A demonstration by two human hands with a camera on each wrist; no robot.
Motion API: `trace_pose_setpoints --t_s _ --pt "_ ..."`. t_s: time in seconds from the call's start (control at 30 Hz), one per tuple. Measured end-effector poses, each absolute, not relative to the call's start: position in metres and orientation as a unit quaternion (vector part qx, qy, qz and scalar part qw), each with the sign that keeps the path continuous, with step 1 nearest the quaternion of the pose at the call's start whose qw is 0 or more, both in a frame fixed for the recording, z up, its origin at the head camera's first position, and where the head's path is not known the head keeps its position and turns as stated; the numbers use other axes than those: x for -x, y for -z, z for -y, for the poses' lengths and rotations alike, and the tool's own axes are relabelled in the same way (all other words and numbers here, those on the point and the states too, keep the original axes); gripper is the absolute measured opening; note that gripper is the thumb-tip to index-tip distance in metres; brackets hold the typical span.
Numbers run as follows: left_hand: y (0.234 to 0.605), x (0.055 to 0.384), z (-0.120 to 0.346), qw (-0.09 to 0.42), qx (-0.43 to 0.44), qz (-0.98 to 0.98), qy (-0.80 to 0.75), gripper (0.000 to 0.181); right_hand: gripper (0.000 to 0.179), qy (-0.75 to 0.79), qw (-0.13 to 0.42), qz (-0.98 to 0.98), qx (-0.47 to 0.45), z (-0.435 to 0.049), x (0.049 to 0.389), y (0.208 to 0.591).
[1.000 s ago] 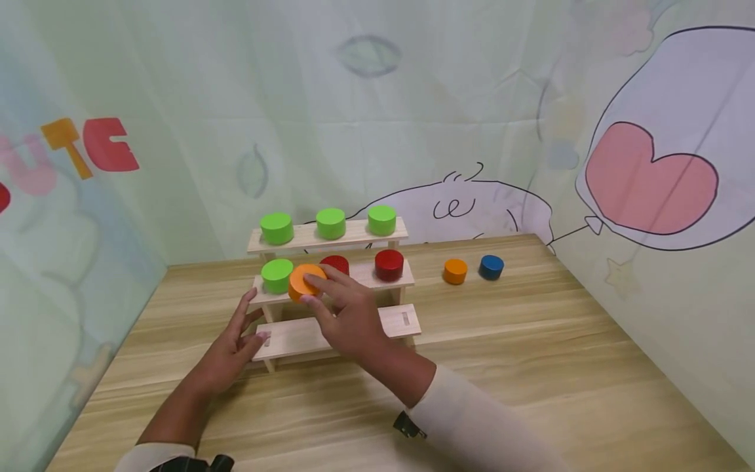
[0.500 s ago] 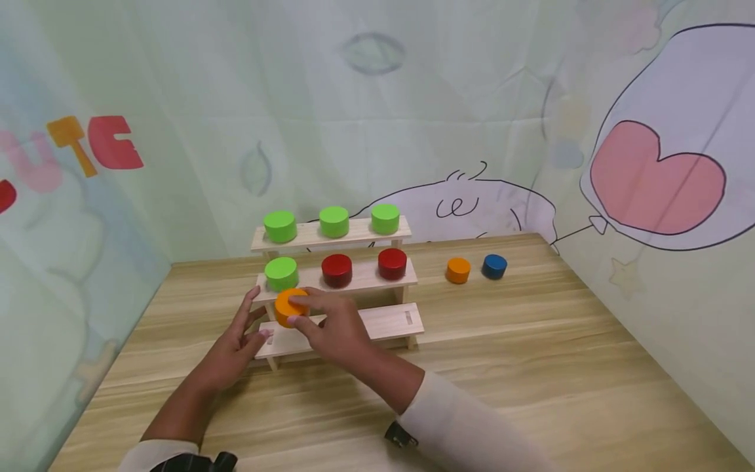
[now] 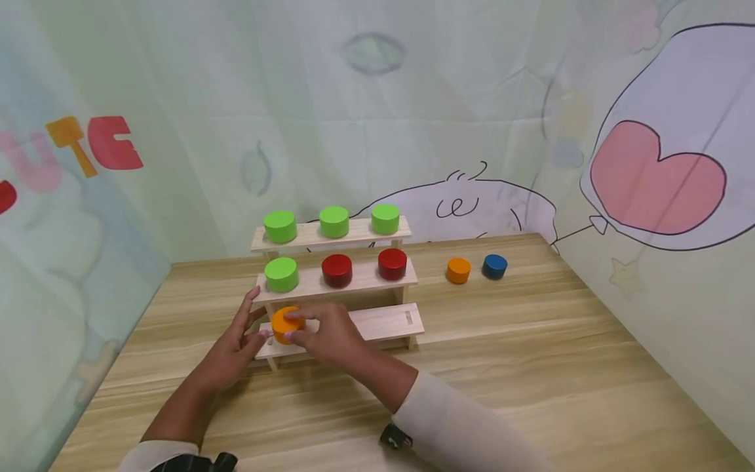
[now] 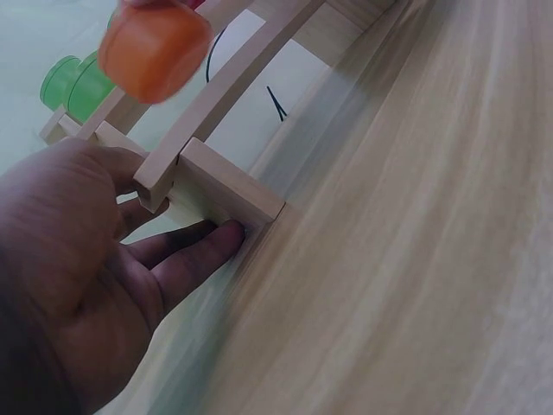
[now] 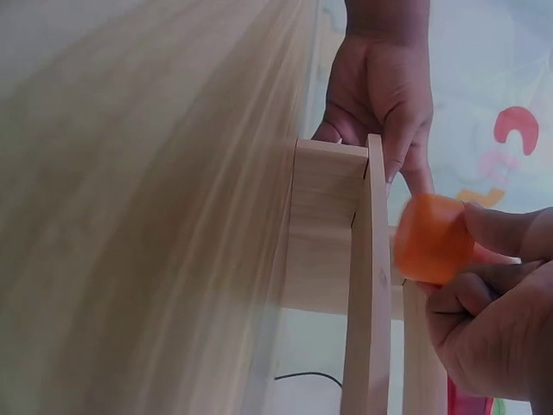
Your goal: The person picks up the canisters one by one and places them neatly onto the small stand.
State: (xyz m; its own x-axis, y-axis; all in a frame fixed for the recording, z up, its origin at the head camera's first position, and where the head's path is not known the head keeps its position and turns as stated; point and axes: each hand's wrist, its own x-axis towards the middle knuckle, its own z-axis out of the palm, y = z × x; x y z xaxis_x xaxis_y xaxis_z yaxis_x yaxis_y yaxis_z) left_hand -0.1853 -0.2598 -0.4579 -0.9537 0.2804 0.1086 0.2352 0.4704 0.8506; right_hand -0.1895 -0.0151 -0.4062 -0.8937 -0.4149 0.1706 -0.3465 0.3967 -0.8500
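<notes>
Between the thumb and fingers of my right hand (image 3: 330,335) is an orange round block (image 3: 286,325), just over the left end of the lowest shelf of a wooden three-step stand (image 3: 377,322). In the right wrist view, a gap shows between the orange block (image 5: 432,239) and that shelf's board. My left hand (image 3: 229,351) grips the stand's left end, thumb at the lowest shelf; in the left wrist view its other fingers (image 4: 203,264) lie against the side leg. A green block (image 3: 281,274) and two red blocks (image 3: 337,271) sit on the middle shelf.
Three green blocks (image 3: 333,221) stand on the top shelf. On the wooden table (image 3: 507,354), right of the stand, are another orange block (image 3: 457,270) and a blue block (image 3: 494,267). A printed cloth (image 3: 377,118) hangs behind and along the sides.
My right hand has brought the orange block down and to the left, from in front of the middle shelf to over the lowest one. The left hand keeps its place at the stand.
</notes>
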Motion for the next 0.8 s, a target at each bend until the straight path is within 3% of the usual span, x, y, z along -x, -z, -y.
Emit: trace_pose_setpoints --t_s 0.8 --pt "0.459 0.1876 0.2613 0.026 -0.154 -0.861 -0.484 0.089 0.039 0.476 0.078 -0.846 0.226 0.0173 0.1923 0.4102"
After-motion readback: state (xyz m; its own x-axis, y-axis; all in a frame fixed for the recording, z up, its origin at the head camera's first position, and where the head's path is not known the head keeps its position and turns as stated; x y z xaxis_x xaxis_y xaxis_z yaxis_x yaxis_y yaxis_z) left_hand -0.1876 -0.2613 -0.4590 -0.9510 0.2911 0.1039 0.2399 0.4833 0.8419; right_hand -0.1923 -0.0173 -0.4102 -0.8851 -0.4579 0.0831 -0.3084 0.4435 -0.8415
